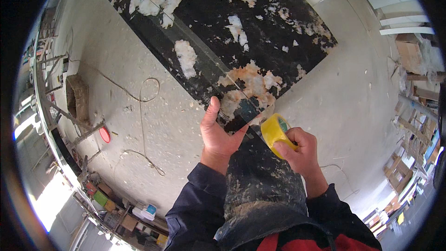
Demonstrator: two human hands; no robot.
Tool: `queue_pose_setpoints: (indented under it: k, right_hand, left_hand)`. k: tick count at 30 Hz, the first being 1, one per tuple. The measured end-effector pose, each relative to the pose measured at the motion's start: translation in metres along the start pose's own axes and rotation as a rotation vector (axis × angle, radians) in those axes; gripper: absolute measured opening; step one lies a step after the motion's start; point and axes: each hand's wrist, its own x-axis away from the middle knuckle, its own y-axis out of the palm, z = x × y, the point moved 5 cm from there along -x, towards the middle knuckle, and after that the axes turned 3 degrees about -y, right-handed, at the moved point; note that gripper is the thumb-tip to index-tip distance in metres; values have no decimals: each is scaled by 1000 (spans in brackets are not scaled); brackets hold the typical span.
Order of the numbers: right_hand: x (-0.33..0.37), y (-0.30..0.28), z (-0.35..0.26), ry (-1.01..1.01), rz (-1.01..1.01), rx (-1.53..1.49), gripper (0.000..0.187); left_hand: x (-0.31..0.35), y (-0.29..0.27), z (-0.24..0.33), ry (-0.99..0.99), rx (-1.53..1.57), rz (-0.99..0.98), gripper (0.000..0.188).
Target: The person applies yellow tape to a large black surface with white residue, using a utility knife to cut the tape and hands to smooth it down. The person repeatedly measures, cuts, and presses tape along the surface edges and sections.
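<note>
Cord (141,111) snakes over the concrete floor (153,125) at left. At centre, the left hand (217,135) lies open, fingers flat against the black slab's (241,32) near corner. Just right, the right hand (299,151) grips a yellow tape roll (274,130) touching that corner.

The left hand (218,137) presses the black slab's (241,23) near corner; the right hand (299,151) grips a yellow tape roll (273,130) just beside it.

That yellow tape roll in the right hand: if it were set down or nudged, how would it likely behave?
The yellow tape roll is a round ring, so on edge it would probably roll. The right hand holds it by the fingers alone, suggesting it is light. It keeps its shape in that grip, so it is likely stiff.
</note>
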Motion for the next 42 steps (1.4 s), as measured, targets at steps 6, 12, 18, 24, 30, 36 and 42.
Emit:
queue_pose_setpoints:
  k: [6, 12, 18, 24, 30, 36, 42]
  right_hand:
    - [1, 3, 5, 26, 4, -63, 41]
    - [0, 0, 7, 1, -20, -49, 38]
    - [-4, -3, 2, 3, 2, -47, 38]
    - [-7, -3, 3, -11, -10, -26, 38]
    - [-7, -3, 5, -42, 9, -45, 38]
    - [-7, -4, 6, -58, 3, -45, 39]
    - [-6, -3, 5, -91, 28, -52, 39]
  left_hand:
    - [0, 0, -2, 3, 0, 19, 69]
    - [0, 3, -2, 16, 6, 16, 68]
    - [0, -3, -3, 15, -3, 96, 68]
    - [0, -2, -2, 30, -3, 85, 66]
    - [0, 2, -2, 34, -23, 61, 67]
    - [3, 5, -1, 37, -26, 95, 68]
    - [1, -1, -1, 43, 18, 102, 65]
